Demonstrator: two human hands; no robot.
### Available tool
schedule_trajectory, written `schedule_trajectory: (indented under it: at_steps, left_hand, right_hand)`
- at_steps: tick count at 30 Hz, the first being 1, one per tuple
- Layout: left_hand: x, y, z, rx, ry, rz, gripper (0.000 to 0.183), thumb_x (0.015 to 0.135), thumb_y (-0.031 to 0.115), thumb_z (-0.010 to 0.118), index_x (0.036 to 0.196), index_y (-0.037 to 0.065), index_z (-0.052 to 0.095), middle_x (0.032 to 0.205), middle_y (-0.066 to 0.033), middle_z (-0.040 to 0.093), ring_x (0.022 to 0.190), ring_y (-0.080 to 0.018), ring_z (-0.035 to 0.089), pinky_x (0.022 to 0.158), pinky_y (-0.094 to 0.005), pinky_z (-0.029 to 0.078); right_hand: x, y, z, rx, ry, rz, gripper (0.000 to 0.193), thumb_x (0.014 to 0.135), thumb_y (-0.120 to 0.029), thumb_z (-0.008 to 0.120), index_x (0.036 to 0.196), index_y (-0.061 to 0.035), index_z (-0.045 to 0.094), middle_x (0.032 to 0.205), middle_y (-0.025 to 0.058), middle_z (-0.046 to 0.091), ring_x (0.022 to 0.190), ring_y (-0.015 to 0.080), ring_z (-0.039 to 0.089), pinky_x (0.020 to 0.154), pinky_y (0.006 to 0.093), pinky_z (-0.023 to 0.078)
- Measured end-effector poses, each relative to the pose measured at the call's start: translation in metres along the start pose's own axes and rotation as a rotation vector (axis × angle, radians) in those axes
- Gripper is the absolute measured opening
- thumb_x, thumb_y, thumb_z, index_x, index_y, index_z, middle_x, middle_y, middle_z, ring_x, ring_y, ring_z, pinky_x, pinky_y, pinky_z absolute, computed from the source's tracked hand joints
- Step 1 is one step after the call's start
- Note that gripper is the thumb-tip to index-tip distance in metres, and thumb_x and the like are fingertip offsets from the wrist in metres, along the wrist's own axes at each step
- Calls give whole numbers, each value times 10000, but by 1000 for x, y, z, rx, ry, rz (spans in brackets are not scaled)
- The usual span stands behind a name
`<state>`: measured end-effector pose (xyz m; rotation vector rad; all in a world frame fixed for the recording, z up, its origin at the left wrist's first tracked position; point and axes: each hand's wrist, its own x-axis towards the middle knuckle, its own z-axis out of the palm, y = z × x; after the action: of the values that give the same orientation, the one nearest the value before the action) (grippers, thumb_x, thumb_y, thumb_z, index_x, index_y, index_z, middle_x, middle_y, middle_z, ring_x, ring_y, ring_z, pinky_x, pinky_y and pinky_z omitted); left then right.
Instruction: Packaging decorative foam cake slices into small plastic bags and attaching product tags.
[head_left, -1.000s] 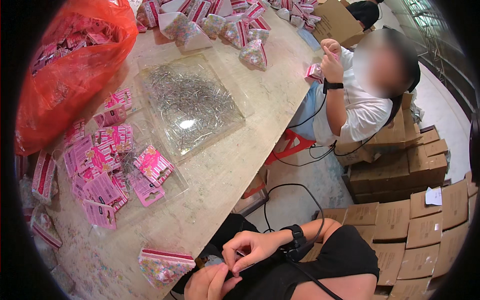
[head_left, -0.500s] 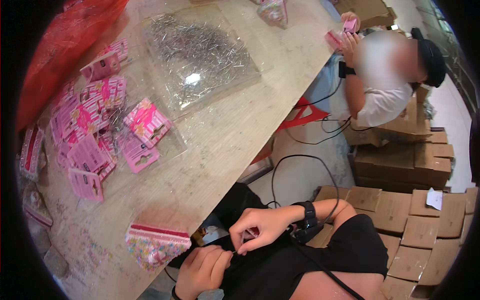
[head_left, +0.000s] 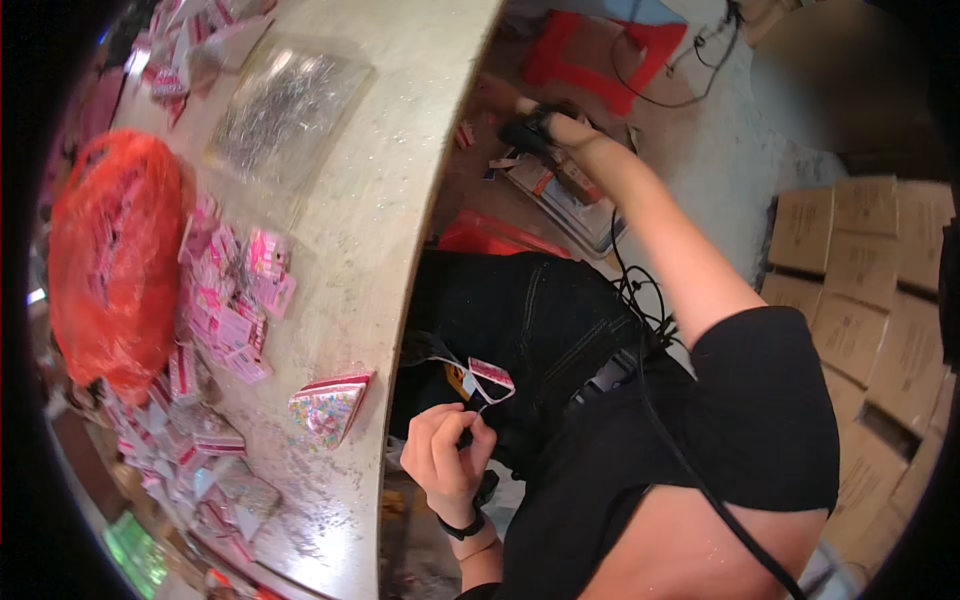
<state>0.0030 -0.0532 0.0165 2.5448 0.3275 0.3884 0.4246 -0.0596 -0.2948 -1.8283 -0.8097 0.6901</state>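
In front of my body, my left hand (head_left: 447,458) pinches the end of a thin white loop (head_left: 500,398) between thumb and fingertips. By the loop lies a small pink-and-white piece (head_left: 490,374), which seems attached to it. My right arm stretches far forward past the table's edge, and the right hand (head_left: 500,98) is in dim light beside that edge; its fingers are too dark and blurred to read. A cake-slice-shaped item (head_left: 330,408) with pink layers and colourful sprinkles rests on the table, left of my left hand.
The pale table (head_left: 400,150) bears a clear tray of metal pins (head_left: 285,110), pink printed cards (head_left: 225,300), a red plastic bag (head_left: 115,265) and several more cake-slice items (head_left: 215,440). A red stool (head_left: 600,55) and black cables stand forward; cardboard boxes (head_left: 865,260) are stacked at right.
My right hand has left my left hand's side and reached far forward. My left hand stays near my lap, the white loop now showing at its fingertips. The view has turned.
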Motion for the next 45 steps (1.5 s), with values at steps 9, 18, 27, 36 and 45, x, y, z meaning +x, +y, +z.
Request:
schedule_trajectory:
  at_steps: [9,18,27,36,45]
  left_hand:
    - [8,50,24,120,133,57,153,754,-17,676,853,31,569,837,-101,644,620,-172,572,452,-238,377]
    - [17,57,19,-15,117,23,153,741,-46,662,812,44,561,750,-49,563,538,-129,464,433,-243,326]
    - [15,64,27,-348,184,-371,101,793,-17,635,814,24,545,708,5,516,536,-30,401,478,-179,310]
    - [22,41,25,-462,211,-506,82,815,12,652,861,30,588,748,-42,539,571,-119,476,508,-244,368]
    - [24,19,23,-264,302,-149,117,811,31,688,875,21,591,751,-95,564,597,-229,535,533,-314,447]
  right_hand:
    - [7,29,-70,365,390,544,268,919,-168,486,1107,-11,594,1015,218,650,902,302,650,741,428,525]
    - [-242,-222,-34,99,201,-757,153,767,1,598,913,-42,609,893,83,612,815,232,588,731,344,467]
    - [-243,-280,-28,104,-583,-997,287,837,-48,636,1121,-43,591,989,114,601,885,282,591,747,371,485]
    - [-229,-286,-9,-23,-549,-955,197,827,-51,627,1011,0,578,880,110,564,818,277,571,695,365,483]
    - [-215,-286,-2,273,-815,-425,110,840,-45,654,940,-19,616,800,76,578,687,205,567,585,294,457]
